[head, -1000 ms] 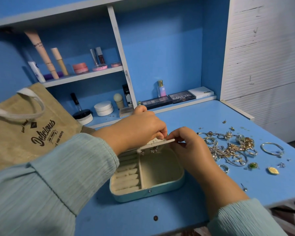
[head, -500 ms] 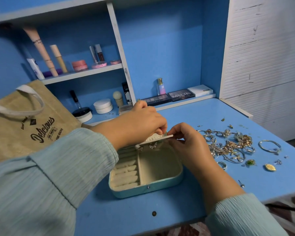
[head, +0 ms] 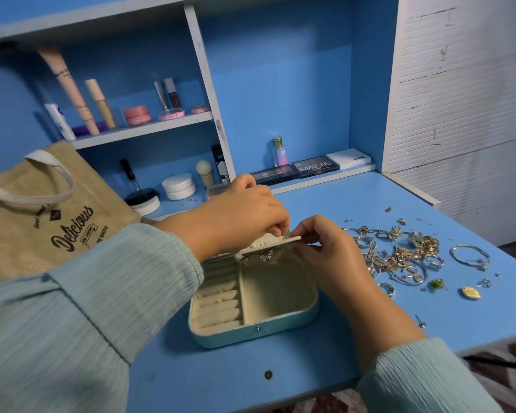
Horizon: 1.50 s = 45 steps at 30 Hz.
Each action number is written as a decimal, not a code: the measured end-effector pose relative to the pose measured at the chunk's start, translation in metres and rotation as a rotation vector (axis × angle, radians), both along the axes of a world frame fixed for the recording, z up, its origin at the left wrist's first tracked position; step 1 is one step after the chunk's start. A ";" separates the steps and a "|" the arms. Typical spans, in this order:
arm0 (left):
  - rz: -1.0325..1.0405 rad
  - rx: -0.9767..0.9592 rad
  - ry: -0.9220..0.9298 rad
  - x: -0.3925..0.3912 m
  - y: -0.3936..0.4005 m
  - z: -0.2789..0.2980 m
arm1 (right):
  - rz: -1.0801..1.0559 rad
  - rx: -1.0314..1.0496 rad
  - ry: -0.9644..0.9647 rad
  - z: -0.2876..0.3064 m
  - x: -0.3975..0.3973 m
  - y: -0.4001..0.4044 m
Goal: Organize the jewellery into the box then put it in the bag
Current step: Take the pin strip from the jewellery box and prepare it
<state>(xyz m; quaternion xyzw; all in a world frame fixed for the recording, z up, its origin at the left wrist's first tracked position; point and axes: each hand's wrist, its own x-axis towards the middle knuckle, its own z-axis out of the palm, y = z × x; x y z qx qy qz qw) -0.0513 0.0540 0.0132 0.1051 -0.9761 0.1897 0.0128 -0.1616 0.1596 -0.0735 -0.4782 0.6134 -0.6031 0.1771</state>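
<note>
Left fingers: your left hand (head: 239, 222) curls its fingers down onto the top edge of the cream earring panel (head: 268, 245), pinching something too small to make out.
Right fingers: your right hand (head: 328, 251) pinches the right end of that same panel between thumb and fingertips.
Earring panel: it stands tilted over the back of the box, with two butterfly studs (head: 264, 256) on its face.
Jewellery box: the open teal box (head: 256, 332) sits on the blue counter (head: 355, 204) under your hands; ring rolls on its left side, a bare cream compartment on its right.
Loose jewellery: a tangled pile of gold and silver pieces (head: 399, 254) lies on the counter just right of your right hand, with a bangle (head: 469, 256), a green-stone ring (head: 437, 284) and a gold oval pendant (head: 471, 293) around it.
Bag: the jute bag (head: 42, 222) printed "Delicious" stands at the left, well apart from the box.
</note>
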 end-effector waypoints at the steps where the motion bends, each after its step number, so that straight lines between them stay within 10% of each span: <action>1: -0.011 -0.006 -0.005 0.000 0.000 -0.001 | 0.002 -0.003 0.000 0.000 0.000 0.000; 25: -0.158 -0.150 -0.068 -0.002 0.001 0.002 | -0.002 -0.024 0.024 -0.002 -0.001 -0.002; 35: 0.293 0.525 -0.126 -0.013 -0.009 0.004 | -0.007 0.012 -0.006 -0.002 -0.002 -0.002; 45: 0.361 0.645 -0.124 -0.008 -0.007 0.007 | 0.000 0.011 -0.002 0.000 -0.001 0.000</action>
